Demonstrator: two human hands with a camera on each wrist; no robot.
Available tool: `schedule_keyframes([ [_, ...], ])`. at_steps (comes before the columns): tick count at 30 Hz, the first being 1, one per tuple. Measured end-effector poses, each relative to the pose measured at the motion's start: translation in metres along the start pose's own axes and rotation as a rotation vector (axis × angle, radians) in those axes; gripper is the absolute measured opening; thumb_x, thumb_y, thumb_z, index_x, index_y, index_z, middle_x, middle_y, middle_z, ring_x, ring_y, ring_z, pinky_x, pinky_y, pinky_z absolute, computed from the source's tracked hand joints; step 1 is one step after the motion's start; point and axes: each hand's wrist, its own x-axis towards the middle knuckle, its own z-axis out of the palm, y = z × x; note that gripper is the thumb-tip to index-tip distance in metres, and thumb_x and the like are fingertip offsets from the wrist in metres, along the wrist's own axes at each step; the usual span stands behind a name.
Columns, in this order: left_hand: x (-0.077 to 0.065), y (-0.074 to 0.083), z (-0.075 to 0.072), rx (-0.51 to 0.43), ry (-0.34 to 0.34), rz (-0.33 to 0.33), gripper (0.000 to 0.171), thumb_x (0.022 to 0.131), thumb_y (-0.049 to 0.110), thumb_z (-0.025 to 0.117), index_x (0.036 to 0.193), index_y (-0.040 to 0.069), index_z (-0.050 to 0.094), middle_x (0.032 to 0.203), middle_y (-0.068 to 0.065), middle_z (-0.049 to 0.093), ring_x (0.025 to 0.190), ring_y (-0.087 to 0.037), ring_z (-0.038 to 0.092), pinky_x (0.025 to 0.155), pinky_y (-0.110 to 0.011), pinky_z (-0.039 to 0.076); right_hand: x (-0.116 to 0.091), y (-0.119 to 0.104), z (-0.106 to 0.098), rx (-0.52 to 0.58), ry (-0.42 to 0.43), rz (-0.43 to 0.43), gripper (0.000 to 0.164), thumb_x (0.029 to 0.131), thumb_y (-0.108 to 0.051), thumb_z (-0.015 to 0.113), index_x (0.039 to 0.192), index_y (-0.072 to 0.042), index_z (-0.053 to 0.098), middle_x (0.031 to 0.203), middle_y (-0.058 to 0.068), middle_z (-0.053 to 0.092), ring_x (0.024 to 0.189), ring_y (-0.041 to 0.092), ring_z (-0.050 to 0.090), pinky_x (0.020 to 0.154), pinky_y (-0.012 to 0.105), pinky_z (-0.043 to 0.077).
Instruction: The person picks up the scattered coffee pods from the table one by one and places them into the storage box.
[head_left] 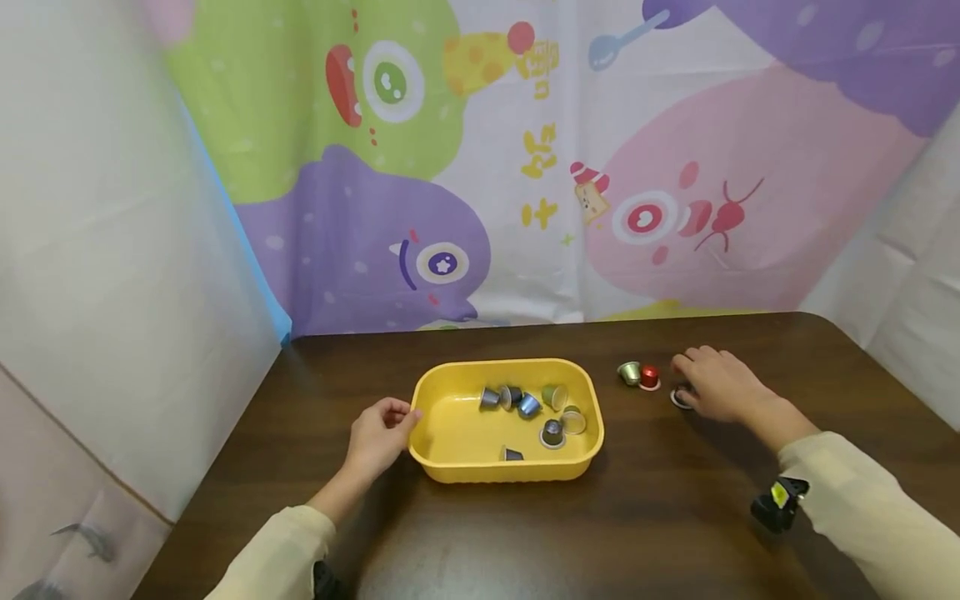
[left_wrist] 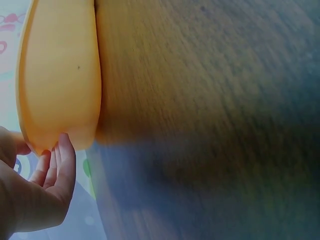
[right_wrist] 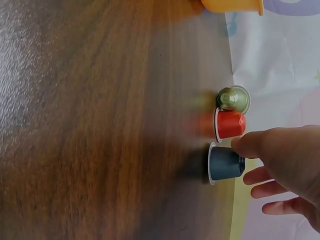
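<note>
My left hand (head_left: 378, 437) pinches the left end of a yellow plastic basin (head_left: 495, 473), thumb over the rim and fingers against the outer wall (left_wrist: 60, 100). Several coffee capsules lie inside, among them a blue one (head_left: 528, 406) and a dark one (head_left: 552, 432). Over on the right, my right hand (head_left: 716, 385) is at a dark coffee capsule (right_wrist: 224, 163) standing rim down on the table. Its thumb and fingertips are spread around the capsule's top. Beside that capsule are a red capsule (right_wrist: 230, 124), also rim down, and a green capsule (right_wrist: 235, 99) on its side.
The brown wooden table (head_left: 525, 533) reaches back to a cartoon-printed cloth (head_left: 540, 167). White cloth (head_left: 112, 208) hangs along the left side and more at the right. A black wrist-worn device (head_left: 778, 504) sits at the right sleeve.
</note>
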Motion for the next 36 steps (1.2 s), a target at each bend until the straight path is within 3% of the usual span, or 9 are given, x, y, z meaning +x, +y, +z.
schedule_keyframes([
  [14, -0.004, -0.004, -0.002, 0.000, -0.002, -0.003, 0.021, 0.088, 0.017, 0.067, 0.094, -0.003, 0.065, 0.085, -0.014, 0.067, 0.068, -0.009, 0.059, 0.053, -0.023, 0.054, -0.007, -0.002, 0.023, 0.048, 0.004, -0.038, 0.024, 0.077, -0.018, 0.078, 0.091, -0.010, 0.060, 0.082, 0.004, 0.062, 0.079, 0.026, 0.060, 0.067, 0.046, 0.050],
  [23, 0.000, 0.001, -0.003, 0.020, 0.021, 0.026, 0.021, 0.088, 0.018, 0.067, 0.093, -0.002, 0.065, 0.084, -0.014, 0.067, 0.069, -0.011, 0.059, 0.053, -0.020, 0.051, -0.008, 0.000, 0.020, 0.040, 0.058, -0.025, 0.022, 0.076, -0.019, 0.077, 0.088, -0.011, 0.060, 0.081, 0.002, 0.062, 0.079, 0.025, 0.059, 0.066, 0.044, 0.044],
  [36, -0.003, 0.002, 0.000, 0.013, 0.008, 0.023, 0.020, 0.087, 0.017, 0.068, 0.093, -0.002, 0.065, 0.084, -0.014, 0.066, 0.071, -0.013, 0.059, 0.055, -0.022, 0.053, -0.018, -0.012, 0.010, 0.055, 0.242, -0.058, 0.017, 0.075, -0.017, 0.074, 0.086, -0.014, 0.061, 0.081, -0.001, 0.060, 0.079, 0.021, 0.055, 0.068, 0.041, 0.042],
])
